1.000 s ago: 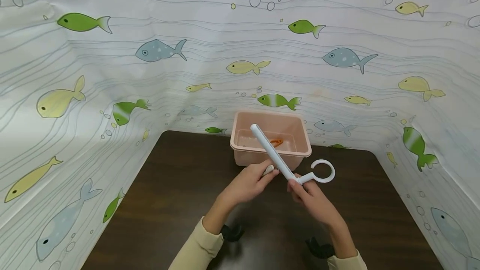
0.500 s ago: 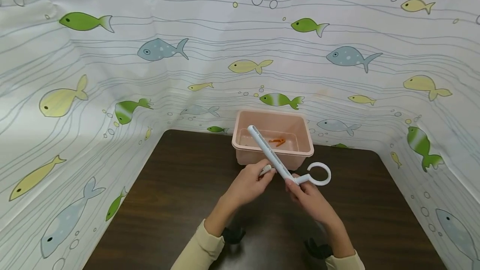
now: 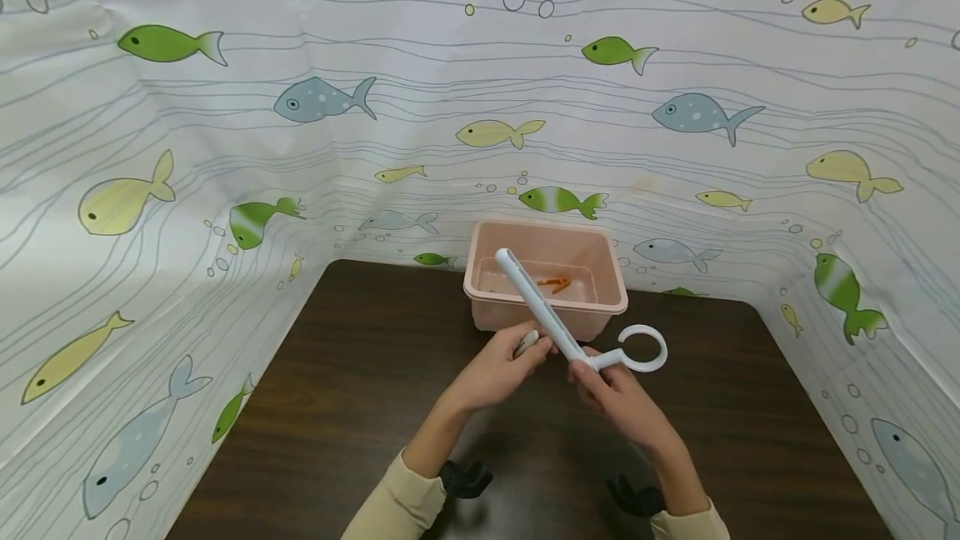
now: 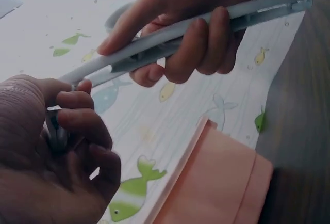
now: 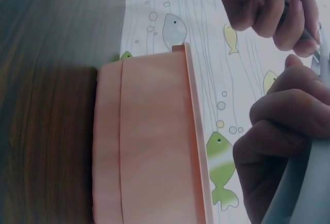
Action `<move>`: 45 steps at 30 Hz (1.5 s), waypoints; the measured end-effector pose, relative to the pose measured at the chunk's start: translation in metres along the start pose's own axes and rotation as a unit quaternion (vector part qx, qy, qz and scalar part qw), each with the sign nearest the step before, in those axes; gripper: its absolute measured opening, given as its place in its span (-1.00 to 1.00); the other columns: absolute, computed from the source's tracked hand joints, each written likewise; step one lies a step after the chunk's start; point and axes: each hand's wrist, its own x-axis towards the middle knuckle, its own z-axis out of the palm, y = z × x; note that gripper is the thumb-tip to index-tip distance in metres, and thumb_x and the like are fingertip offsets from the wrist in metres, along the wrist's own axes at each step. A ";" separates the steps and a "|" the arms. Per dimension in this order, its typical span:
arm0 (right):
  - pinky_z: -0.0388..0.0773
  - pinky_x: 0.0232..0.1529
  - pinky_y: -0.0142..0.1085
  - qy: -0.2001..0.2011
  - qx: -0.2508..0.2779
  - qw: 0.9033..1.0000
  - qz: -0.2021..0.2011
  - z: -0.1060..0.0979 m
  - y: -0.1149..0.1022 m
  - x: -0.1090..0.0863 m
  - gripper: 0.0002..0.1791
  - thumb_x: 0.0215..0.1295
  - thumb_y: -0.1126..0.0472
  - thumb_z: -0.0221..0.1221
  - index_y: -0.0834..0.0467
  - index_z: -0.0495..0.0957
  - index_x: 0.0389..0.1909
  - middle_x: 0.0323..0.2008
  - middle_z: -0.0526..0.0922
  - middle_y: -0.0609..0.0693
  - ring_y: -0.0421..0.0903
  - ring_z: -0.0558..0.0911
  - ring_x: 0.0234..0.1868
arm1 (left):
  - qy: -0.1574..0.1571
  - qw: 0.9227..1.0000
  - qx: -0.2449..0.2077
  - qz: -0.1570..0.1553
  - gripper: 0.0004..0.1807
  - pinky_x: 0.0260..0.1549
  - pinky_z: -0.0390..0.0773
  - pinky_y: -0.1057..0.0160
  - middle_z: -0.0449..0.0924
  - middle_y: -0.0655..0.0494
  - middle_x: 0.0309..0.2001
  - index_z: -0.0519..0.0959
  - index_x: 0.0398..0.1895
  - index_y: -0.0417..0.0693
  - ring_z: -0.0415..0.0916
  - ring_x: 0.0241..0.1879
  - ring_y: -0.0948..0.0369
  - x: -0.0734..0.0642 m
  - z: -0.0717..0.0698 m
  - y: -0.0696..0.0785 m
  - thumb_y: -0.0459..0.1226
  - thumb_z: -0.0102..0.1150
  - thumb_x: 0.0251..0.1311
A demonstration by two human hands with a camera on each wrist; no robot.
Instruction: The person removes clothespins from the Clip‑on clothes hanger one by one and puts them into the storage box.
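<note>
My right hand (image 3: pixel 626 402) grips a white plastic hanger (image 3: pixel 538 300) near its lower end; it looks folded, its long hollow bar slanting up to the left. An open ring hook (image 3: pixel 647 363) sticks out to the right of that hand. In my left hand (image 3: pixel 487 369), curled fingers hold a small slim tool with a grey handle (image 3: pixel 527 343). Its thin metal tip (image 5: pixel 316 55) meets the hanger's bar in the right wrist view. Most of the tool is hidden in the palm, and I cannot tell its exact kind.
Behind the hands, a pink plastic bin (image 3: pixel 483 312) stands at the back of the dark wooden table (image 3: pixel 360 373). An orange clip-like piece (image 3: pixel 557 283) lies inside it. A white fish-patterned sheet (image 3: pixel 420 48) encloses the back and sides.
The grey tool has turned slightly within my left fingers. The hanger has shifted only a little and stays in my right hand. The head view has moved slightly.
</note>
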 end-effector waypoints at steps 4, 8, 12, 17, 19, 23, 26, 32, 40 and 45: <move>0.21 -0.73 -0.29 0.000 -0.001 1.000 0.002 0.002 -0.002 0.001 -0.71 0.80 0.16 -0.11 0.24 0.47 -0.11 -0.60 0.26 0.27 -0.28 0.23 -0.66 | 0.033 0.997 0.066 0.010 -0.79 -0.24 0.39 0.28 0.39 0.18 -0.31 0.65 0.06 -0.01 0.38 -0.29 0.27 -0.002 0.001 0.002 -0.13 0.08 0.67; 0.21 -0.73 -0.29 0.009 -0.003 1.000 0.006 0.005 -0.004 0.002 -0.69 0.81 0.13 -0.11 0.23 0.48 -0.13 -0.60 0.27 0.26 -0.29 0.24 -0.65 | 0.074 0.984 0.161 0.014 -0.85 -0.36 0.38 0.29 0.38 0.24 -0.37 0.64 0.03 0.09 0.37 -0.39 0.28 -0.004 0.004 0.006 -0.11 0.13 0.64; 0.19 -0.75 -0.27 0.016 0.003 1.000 0.011 0.007 -0.002 0.003 -0.68 0.81 0.11 -0.12 0.23 0.47 -0.13 -0.62 0.27 0.14 -0.26 0.22 -0.67 | 0.118 0.947 0.293 0.050 -0.91 -0.40 0.41 0.29 0.49 0.27 -0.42 0.65 -0.02 0.10 0.39 -0.45 0.29 -0.005 0.010 0.008 -0.15 0.22 0.59; 0.17 -0.77 -0.32 0.021 0.009 0.999 0.028 0.011 0.004 0.007 -0.63 0.81 0.04 -0.13 0.21 0.47 -0.16 -0.64 0.28 -0.05 -0.27 0.20 -0.71 | 0.174 0.873 0.443 0.107 -0.89 -0.42 0.56 0.22 0.66 0.19 -0.34 0.66 -0.04 0.04 0.56 -0.41 0.23 -0.004 0.016 0.003 -0.18 0.32 0.51; 0.19 -0.78 -0.35 0.025 0.018 0.999 0.040 0.013 0.006 0.008 -0.59 0.81 0.00 -0.13 0.21 0.47 -0.17 -0.63 0.30 -0.07 -0.29 0.21 -0.72 | 0.191 0.843 0.487 0.126 -0.87 -0.44 0.61 0.21 0.68 0.17 -0.32 0.66 -0.05 0.02 0.63 -0.38 0.21 -0.003 0.018 -0.001 -0.17 0.35 0.49; 0.19 -0.81 -0.36 0.011 0.066 0.996 0.052 0.016 0.009 0.010 -0.47 0.82 -0.06 -0.18 0.30 0.43 -0.23 -0.67 0.30 -0.09 -0.28 0.22 -0.77 | 0.213 0.788 0.552 0.173 -0.84 -0.45 0.62 0.22 0.68 0.15 -0.32 0.66 -0.05 -0.02 0.64 -0.38 0.20 0.000 0.019 -0.008 -0.17 0.37 0.48; 0.15 -0.82 -0.32 -0.025 0.110 0.993 0.045 0.017 0.009 0.013 -0.35 0.83 -0.08 -0.27 0.43 0.33 -0.28 -0.68 0.28 -0.11 -0.22 0.18 -0.79 | 0.223 0.762 0.573 0.203 -0.84 -0.48 0.59 0.26 0.68 0.16 -0.33 0.66 -0.07 -0.05 0.59 -0.41 0.22 0.002 0.018 -0.010 -0.18 0.38 0.47; 0.12 -0.84 -0.29 -0.042 0.132 0.990 0.026 0.017 0.009 0.017 -0.31 0.84 -0.06 -0.31 0.50 0.27 -0.32 -0.72 0.20 0.00 0.01 0.09 -0.80 | 0.224 0.756 0.575 0.220 -0.82 -0.49 0.57 0.32 0.67 0.18 -0.33 0.66 -0.08 -0.06 0.54 -0.42 0.27 0.002 0.016 -0.010 -0.18 0.41 0.45; 0.18 -0.81 -0.32 -0.017 0.120 0.992 0.035 0.017 0.008 0.016 -0.34 0.83 -0.08 -0.25 0.50 0.30 -0.24 -0.70 0.27 -0.07 -0.18 0.18 -0.80 | 0.226 0.806 0.506 0.206 -0.84 -0.46 0.66 0.26 0.68 0.15 -0.29 0.64 -0.03 -0.07 0.66 -0.35 0.25 0.000 0.016 -0.013 -0.24 0.39 0.46; 0.21 -0.80 -0.32 0.013 0.115 0.992 0.044 0.016 0.005 0.014 -0.31 0.81 -0.12 -0.21 0.50 0.31 -0.22 -0.69 0.31 -0.13 -0.25 0.23 -0.77 | 0.238 0.828 0.467 0.199 -0.83 -0.42 0.72 0.20 0.74 0.15 -0.18 0.63 0.03 -0.07 0.77 -0.31 0.23 0.000 0.013 -0.015 -0.27 0.36 0.47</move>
